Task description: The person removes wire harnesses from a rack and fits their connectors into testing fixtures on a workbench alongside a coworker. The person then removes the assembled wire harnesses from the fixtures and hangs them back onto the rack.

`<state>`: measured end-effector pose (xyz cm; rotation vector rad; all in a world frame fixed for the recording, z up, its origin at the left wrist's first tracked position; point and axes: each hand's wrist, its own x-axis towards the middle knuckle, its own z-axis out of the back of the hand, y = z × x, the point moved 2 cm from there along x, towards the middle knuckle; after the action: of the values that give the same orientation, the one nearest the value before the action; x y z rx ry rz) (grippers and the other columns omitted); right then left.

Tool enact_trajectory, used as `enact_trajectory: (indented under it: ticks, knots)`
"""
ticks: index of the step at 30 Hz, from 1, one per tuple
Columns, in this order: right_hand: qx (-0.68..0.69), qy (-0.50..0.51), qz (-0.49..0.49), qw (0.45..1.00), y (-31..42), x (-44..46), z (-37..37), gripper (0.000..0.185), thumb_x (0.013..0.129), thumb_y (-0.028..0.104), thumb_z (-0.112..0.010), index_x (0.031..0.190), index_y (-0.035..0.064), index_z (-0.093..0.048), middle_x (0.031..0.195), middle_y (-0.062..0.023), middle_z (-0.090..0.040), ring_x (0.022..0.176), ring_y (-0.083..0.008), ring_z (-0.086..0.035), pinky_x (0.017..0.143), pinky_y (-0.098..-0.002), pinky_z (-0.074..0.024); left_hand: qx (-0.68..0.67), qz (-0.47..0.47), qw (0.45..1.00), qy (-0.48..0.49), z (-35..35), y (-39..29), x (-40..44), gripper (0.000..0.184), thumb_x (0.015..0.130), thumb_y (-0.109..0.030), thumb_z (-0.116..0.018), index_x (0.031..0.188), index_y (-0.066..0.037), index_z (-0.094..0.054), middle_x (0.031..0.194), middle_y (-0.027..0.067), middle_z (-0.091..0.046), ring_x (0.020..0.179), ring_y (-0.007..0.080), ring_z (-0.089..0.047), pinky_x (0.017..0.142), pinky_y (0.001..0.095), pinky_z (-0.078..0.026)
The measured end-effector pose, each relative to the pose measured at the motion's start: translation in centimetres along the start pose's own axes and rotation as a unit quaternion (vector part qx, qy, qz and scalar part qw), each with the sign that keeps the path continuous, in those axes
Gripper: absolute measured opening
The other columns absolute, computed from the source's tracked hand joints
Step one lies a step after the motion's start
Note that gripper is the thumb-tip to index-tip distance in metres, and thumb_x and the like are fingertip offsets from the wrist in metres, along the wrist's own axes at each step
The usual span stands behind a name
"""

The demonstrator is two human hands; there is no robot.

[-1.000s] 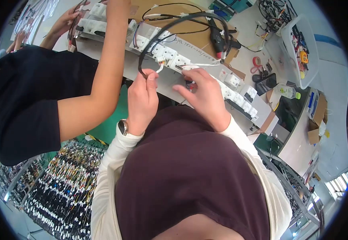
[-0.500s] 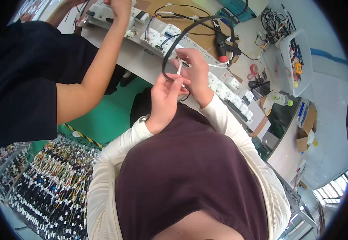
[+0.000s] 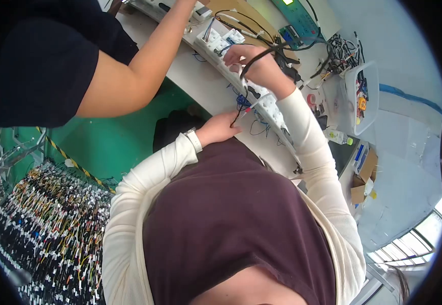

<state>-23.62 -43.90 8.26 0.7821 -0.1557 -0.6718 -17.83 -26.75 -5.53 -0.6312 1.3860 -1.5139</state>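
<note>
My left hand (image 3: 218, 128) is at the table's front edge, its fingers closed on a thin dark wire with a red-and-white piece beside it. Above the row of white sockets (image 3: 269, 109), my right hand (image 3: 258, 63) has its fingers curled near the looped black cable (image 3: 261, 55); whether they grip it I cannot make out. Blue wires (image 3: 242, 100) hang at the socket row between my hands. More white sockets (image 3: 208, 43) continue up and left.
A co-worker's arm (image 3: 150, 71) reaches over the table (image 3: 200, 76) on the left. Bundled cables (image 3: 345, 53), a clear bin (image 3: 350, 96), red tape (image 3: 311, 98) and a bottle (image 3: 339, 136) stand right. Hanging harnesses (image 3: 53, 218) fill the lower left.
My hands have moved apart: the left down to the table's edge, the right up over the sockets. The view has shifted, and the co-worker's arm appears farther right.
</note>
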Motion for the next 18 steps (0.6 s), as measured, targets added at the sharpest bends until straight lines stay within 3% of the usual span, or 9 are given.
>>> enact_trajectory:
  ticks: [4,6,8,10,11,12,15,17,18]
  knots:
    - [-0.057,0.006,-0.013,0.998,0.0,0.3,1.1,0.034,0.076,0.0,-0.074,0.107,0.0043,-0.062,0.099,-0.0078,-0.069,0.086,-0.0187,-0.068,0.076,-0.0349,-0.056,0.06,0.017,0.998,0.024,0.1,2.3,-0.5,0.038,0.092,-0.037,-0.062,0.093,0.001,-0.065,0.088,0.0205,-0.068,0.083,0.042,-0.063,0.074,0.0494,-0.049]
    - [-0.128,-0.024,0.049,0.99,-0.2,0.3,0.5,0.033,0.073,0.0,-0.077,0.102,0.0018,-0.062,0.097,-0.0114,-0.068,0.084,-0.0238,-0.068,0.076,-0.037,-0.0552,0.06,-0.013,0.998,0.02,1.1,3.0,-2.0,0.037,0.094,-0.035,-0.06,0.087,0.0,-0.067,0.086,0.0204,-0.068,0.084,0.0415,-0.064,0.074,0.0485,-0.049]
    - [-0.183,-0.03,0.007,0.983,-0.1,0.3,-0.4,0.031,0.074,0.005,-0.076,0.102,0.0017,-0.064,0.096,-0.0147,-0.068,0.085,-0.0306,-0.068,0.076,-0.0397,-0.0549,0.043,-0.016,0.998,0.032,2.1,4.2,-4.0,0.036,0.094,-0.035,-0.06,0.089,-0.001,-0.067,0.084,0.0199,-0.068,0.084,0.0403,-0.065,0.074,0.0478,-0.05]
    - [-0.337,-0.048,-0.088,0.936,0.4,0.3,-1.7,0.014,0.073,0.001,-0.065,0.087,0.0001,-0.066,0.085,-0.0183,-0.068,0.079,-0.0368,-0.069,0.071,-0.0435,-0.0554,0.037,0.023,0.997,0.057,2.7,6.6,-5.8,0.035,0.093,-0.036,-0.062,0.09,-0.002,-0.067,0.085,0.019,-0.069,0.086,0.0397,-0.066,0.075,0.047,-0.051]
    - [-0.389,-0.03,-0.12,0.913,0.8,0.4,-2.6,0.016,0.079,0.009,-0.065,0.093,-0.0004,-0.064,0.096,-0.0184,-0.067,0.085,-0.0372,-0.068,0.075,-0.0456,-0.0543,0.038,0.022,0.997,0.057,3.1,7.7,-6.7,0.035,0.093,-0.036,-0.062,0.09,-0.002,-0.067,0.085,0.019,-0.069,0.086,0.0397,-0.066,0.075,0.047,-0.051]
    - [-0.399,-0.085,-0.136,0.903,1.5,-0.1,-4.0,0.01,0.079,0.006,-0.064,0.082,-0.0019,-0.06,0.094,-0.019,-0.065,0.083,-0.0381,-0.067,0.075,-0.0461,-0.0545,0.052,0.031,0.996,0.07,3.4,8.9,-7.6,0.031,0.093,-0.034,-0.064,0.091,-0.003,-0.067,0.085,0.0168,-0.069,0.082,0.035,-0.066,0.073,0.043,-0.051]
    - [-0.386,-0.102,-0.153,0.904,1.8,-1.2,-6.0,0.008,0.079,0.006,-0.064,0.085,0.0002,-0.065,0.095,-0.019,-0.062,0.084,-0.0378,-0.066,0.075,-0.0459,-0.0549,0.035,0.05,0.994,0.095,3.7,11.7,-9.8,0.026,0.091,-0.029,-0.068,0.094,-0.004,-0.067,0.085,0.0126,-0.069,0.076,0.0272,-0.065,0.07,0.0375,-0.05]
    - [-0.294,-0.152,-0.093,0.939,1.0,-2.4,-5.1,0.018,0.08,0.006,-0.065,0.097,0.0056,-0.071,0.098,-0.0179,-0.062,0.085,-0.0372,-0.066,0.075,-0.0462,-0.0546,-0.061,0.054,0.992,0.093,2.6,13.1,-10.5,0.033,0.09,-0.027,-0.071,0.115,-0.006,-0.062,0.082,0.0074,-0.065,0.073,0.019,-0.061,0.069,0.0334,-0.049]
    - [-0.251,-0.129,-0.071,0.957,1.0,-2.7,-4.1,0.028,0.079,0.009,-0.069,0.106,0.0126,-0.074,0.098,-0.0157,-0.062,0.088,-0.0357,-0.065,0.079,-0.0443,-0.0535,-0.063,0.055,0.992,0.093,2.4,12.6,-10.4,0.033,0.09,-0.027,-0.071,0.115,-0.006,-0.062,0.082,0.0074,-0.065,0.073,0.019,-0.061,0.069,0.0334,-0.049]
